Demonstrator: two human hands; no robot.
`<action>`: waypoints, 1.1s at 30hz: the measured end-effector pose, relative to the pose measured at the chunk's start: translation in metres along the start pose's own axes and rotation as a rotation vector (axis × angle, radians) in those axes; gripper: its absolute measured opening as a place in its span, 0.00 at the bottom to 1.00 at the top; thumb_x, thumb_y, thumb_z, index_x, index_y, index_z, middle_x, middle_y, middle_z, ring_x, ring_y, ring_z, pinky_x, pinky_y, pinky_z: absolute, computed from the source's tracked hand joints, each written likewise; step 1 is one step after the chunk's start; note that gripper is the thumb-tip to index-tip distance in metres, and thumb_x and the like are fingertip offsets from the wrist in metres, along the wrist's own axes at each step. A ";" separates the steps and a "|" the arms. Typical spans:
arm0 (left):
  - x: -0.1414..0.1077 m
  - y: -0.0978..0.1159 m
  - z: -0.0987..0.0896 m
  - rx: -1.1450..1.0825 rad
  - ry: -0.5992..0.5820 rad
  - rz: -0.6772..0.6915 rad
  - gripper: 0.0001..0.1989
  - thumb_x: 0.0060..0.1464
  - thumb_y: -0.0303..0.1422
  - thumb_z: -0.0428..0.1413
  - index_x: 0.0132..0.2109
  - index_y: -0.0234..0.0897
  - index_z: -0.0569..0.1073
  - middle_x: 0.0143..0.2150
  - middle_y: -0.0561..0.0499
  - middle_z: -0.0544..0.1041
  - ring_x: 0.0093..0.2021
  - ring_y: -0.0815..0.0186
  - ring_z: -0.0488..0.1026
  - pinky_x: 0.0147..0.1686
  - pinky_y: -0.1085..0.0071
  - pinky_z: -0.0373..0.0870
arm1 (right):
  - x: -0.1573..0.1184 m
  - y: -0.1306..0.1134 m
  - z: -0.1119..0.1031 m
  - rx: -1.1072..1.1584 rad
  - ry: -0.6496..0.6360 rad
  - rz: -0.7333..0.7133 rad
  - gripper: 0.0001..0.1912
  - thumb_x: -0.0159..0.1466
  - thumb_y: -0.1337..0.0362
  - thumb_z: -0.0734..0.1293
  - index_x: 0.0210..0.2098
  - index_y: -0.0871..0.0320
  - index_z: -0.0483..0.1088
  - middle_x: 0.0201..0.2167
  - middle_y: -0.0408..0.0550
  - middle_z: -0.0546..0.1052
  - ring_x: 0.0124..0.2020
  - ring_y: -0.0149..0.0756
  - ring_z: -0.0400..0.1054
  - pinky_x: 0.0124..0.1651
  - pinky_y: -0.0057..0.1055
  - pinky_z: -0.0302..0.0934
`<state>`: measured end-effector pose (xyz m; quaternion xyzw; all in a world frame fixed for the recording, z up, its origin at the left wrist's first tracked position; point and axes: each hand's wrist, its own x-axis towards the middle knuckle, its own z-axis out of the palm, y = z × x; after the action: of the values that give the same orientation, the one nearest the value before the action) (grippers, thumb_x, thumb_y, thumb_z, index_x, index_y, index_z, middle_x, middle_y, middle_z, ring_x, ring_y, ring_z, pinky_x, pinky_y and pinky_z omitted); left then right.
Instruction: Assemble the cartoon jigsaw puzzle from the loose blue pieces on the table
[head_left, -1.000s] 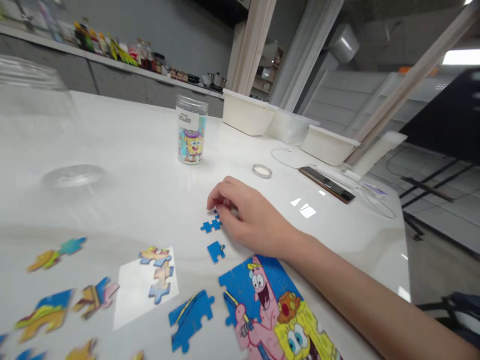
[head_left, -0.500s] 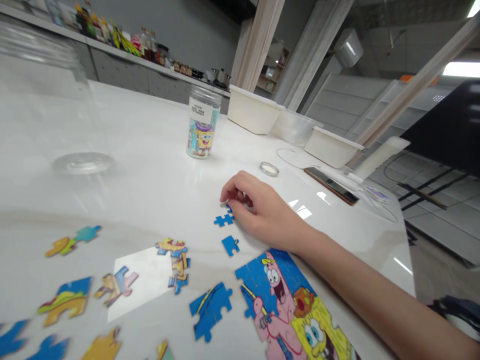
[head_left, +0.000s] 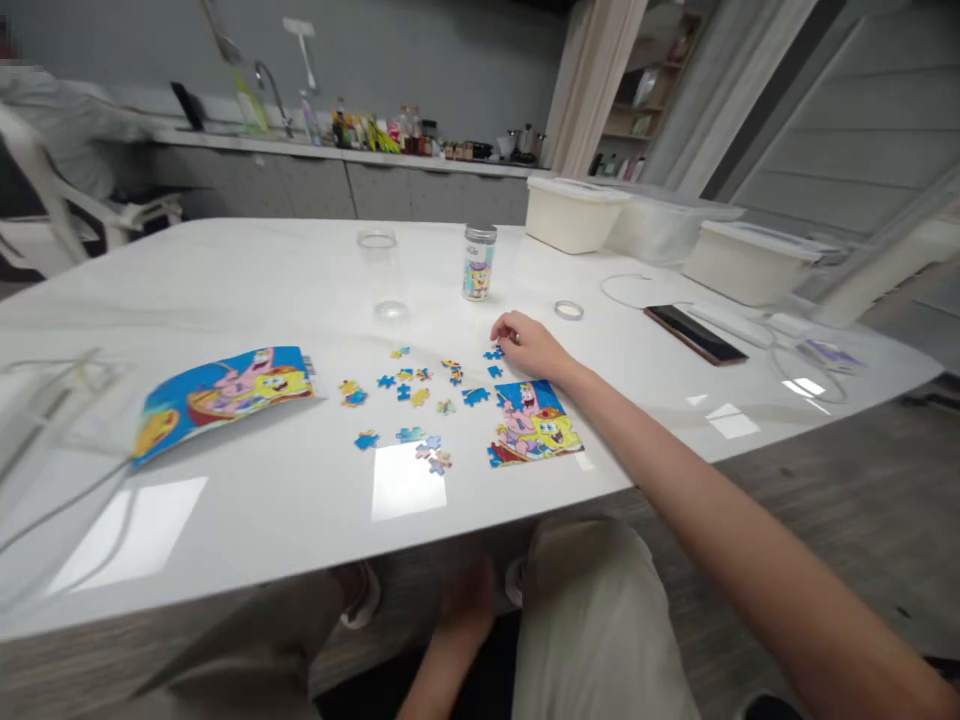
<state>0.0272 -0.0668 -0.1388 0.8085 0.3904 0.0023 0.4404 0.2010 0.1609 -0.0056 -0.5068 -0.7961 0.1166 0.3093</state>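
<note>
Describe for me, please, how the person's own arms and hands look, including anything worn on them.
The right hand is ungloved, and the long, slim right forearm shows no sleeve, watch or bracelet. The left hand is blurred but looks ungloved; no sleeve shows on the visible left forearm.

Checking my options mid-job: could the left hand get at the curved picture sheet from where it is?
Probably not directly: the left hand looks to be below the tabletop, which blocks the way up to the picture sheet. Brought out and up around it, it likely could.
</note>
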 end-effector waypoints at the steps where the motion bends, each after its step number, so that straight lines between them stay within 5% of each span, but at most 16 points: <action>1: -0.019 0.016 -0.003 -0.010 -0.007 -0.039 0.10 0.57 0.26 0.53 0.45 0.38 0.73 0.44 0.46 0.75 0.44 0.59 0.74 0.43 0.61 0.72 | 0.000 0.001 0.000 0.000 0.008 -0.003 0.09 0.55 0.74 0.58 0.31 0.58 0.67 0.30 0.45 0.67 0.30 0.33 0.60 0.38 0.31 0.57; 4: -0.063 0.069 -0.056 -0.011 0.088 0.106 0.11 0.55 0.24 0.50 0.41 0.44 0.72 0.42 0.51 0.76 0.42 0.63 0.73 0.41 0.68 0.70 | -0.002 0.002 0.000 -0.014 0.008 -0.011 0.09 0.55 0.73 0.59 0.31 0.58 0.68 0.30 0.46 0.69 0.32 0.35 0.61 0.40 0.32 0.58; 7: -0.062 0.088 -0.158 0.214 0.364 0.325 0.08 0.58 0.28 0.49 0.41 0.40 0.72 0.39 0.50 0.76 0.37 0.66 0.71 0.39 0.70 0.67 | -0.005 -0.003 0.001 -0.059 -0.020 -0.002 0.10 0.56 0.72 0.58 0.33 0.59 0.69 0.32 0.48 0.71 0.33 0.36 0.63 0.40 0.32 0.58; 10: -0.021 0.060 -0.252 0.466 0.466 0.386 0.07 0.55 0.29 0.54 0.41 0.36 0.73 0.34 0.50 0.75 0.33 0.67 0.70 0.35 0.72 0.64 | -0.001 -0.011 -0.003 -0.170 -0.083 0.030 0.10 0.57 0.72 0.58 0.34 0.60 0.70 0.35 0.51 0.74 0.36 0.37 0.65 0.40 0.31 0.57; 13: 0.017 0.018 -0.298 0.553 0.524 0.410 0.07 0.55 0.31 0.55 0.41 0.35 0.74 0.34 0.50 0.76 0.33 0.68 0.70 0.35 0.73 0.63 | 0.016 -0.015 -0.012 -0.222 -0.316 0.063 0.08 0.55 0.71 0.59 0.28 0.60 0.70 0.32 0.51 0.75 0.33 0.37 0.66 0.38 0.30 0.57; 15: 0.026 0.000 -0.305 0.539 0.597 0.417 0.08 0.56 0.33 0.55 0.43 0.36 0.74 0.35 0.50 0.76 0.34 0.69 0.71 0.36 0.73 0.64 | 0.030 -0.014 -0.018 -0.162 -0.503 0.066 0.08 0.53 0.71 0.58 0.24 0.60 0.69 0.27 0.48 0.74 0.30 0.35 0.65 0.36 0.29 0.57; 17: 0.024 -0.008 -0.301 0.549 0.536 0.428 0.09 0.57 0.34 0.55 0.44 0.36 0.74 0.36 0.50 0.76 0.35 0.68 0.72 0.37 0.73 0.64 | 0.039 -0.012 -0.020 -0.100 -0.550 0.077 0.09 0.52 0.71 0.58 0.23 0.60 0.69 0.24 0.45 0.72 0.27 0.33 0.64 0.34 0.29 0.56; 23: 0.017 -0.009 -0.290 0.588 0.421 0.492 0.11 0.59 0.38 0.54 0.45 0.38 0.75 0.42 0.47 0.75 0.40 0.65 0.71 0.41 0.70 0.65 | 0.034 -0.007 -0.023 -0.064 -0.558 0.069 0.09 0.56 0.69 0.59 0.29 0.60 0.71 0.27 0.47 0.75 0.28 0.32 0.66 0.34 0.28 0.58; 27: 0.022 -0.013 -0.290 0.597 0.415 0.524 0.12 0.60 0.39 0.54 0.46 0.39 0.76 0.42 0.46 0.73 0.42 0.63 0.70 0.43 0.68 0.64 | 0.020 -0.012 -0.030 -0.062 -0.520 -0.017 0.09 0.57 0.66 0.63 0.35 0.61 0.72 0.34 0.51 0.77 0.33 0.34 0.68 0.37 0.29 0.60; 33: 0.021 -0.013 -0.289 0.638 0.460 0.518 0.12 0.61 0.39 0.53 0.46 0.40 0.77 0.42 0.46 0.73 0.41 0.63 0.70 0.42 0.68 0.64 | 0.017 -0.022 -0.027 -0.042 -0.526 -0.150 0.06 0.57 0.66 0.65 0.34 0.60 0.71 0.32 0.49 0.74 0.31 0.32 0.65 0.35 0.30 0.61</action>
<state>-0.0666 0.1557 0.0212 0.9527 0.2445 0.1711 0.0569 0.1959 0.1624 0.0332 -0.4050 -0.8868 0.2041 0.0892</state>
